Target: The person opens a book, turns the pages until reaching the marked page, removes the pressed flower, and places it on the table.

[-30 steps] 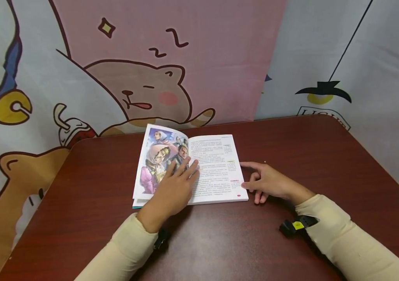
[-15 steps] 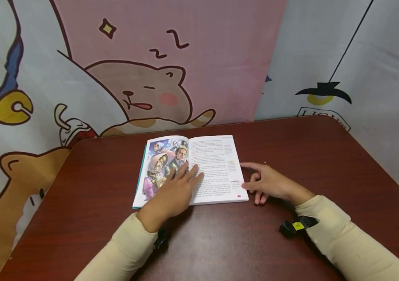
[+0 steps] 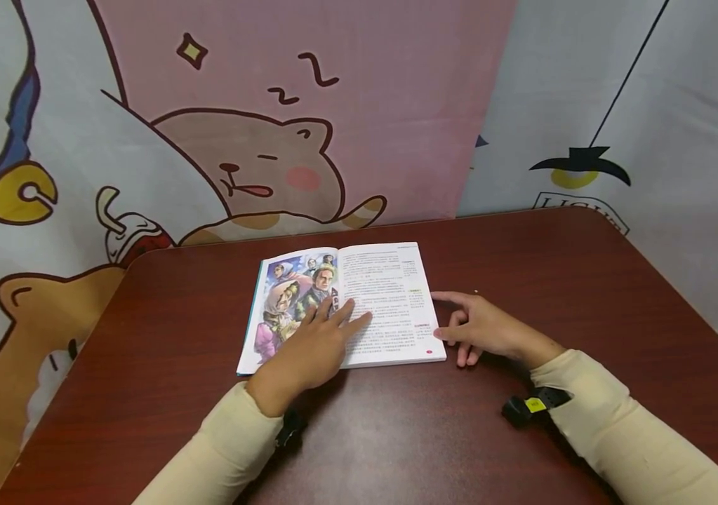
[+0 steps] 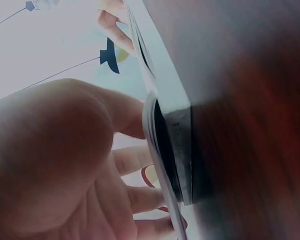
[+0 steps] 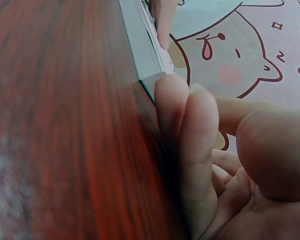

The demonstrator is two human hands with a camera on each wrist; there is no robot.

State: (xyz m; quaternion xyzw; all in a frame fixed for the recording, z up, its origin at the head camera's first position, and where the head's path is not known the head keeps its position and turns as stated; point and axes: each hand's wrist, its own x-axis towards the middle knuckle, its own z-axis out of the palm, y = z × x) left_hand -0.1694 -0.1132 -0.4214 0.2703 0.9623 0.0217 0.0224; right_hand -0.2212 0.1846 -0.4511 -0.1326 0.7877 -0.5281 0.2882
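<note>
An open book point(image 3: 390, 280) lies on the table, with a coloured picture of several people on its left page and printed text on its right page. My left hand point(image 3: 309, 351) rests across the lower middle of it, fingers spread over both pages near the fold. In the left wrist view the fingers lie over a curved page point(image 4: 162, 175). At the book's right edge is my right hand point(image 3: 488, 326), index finger stretched out and thumb tip at the edge, the other fingers bent beneath. The right wrist view has the fingertips close against the page block point(image 5: 145, 55).
The dark red-brown table point(image 3: 523, 259) reaches around the book on all sides. A cloth backdrop point(image 3: 409, 105) with cartoon animals hangs behind it. A black wrist device point(image 3: 523, 410) is strapped to the right forearm, and another point(image 3: 289, 426) to the left.
The left page, raised a second ago, has come down flatter, and its picture shows more fully. My left fingers have spread slightly toward the right page. The right hand stays put.
</note>
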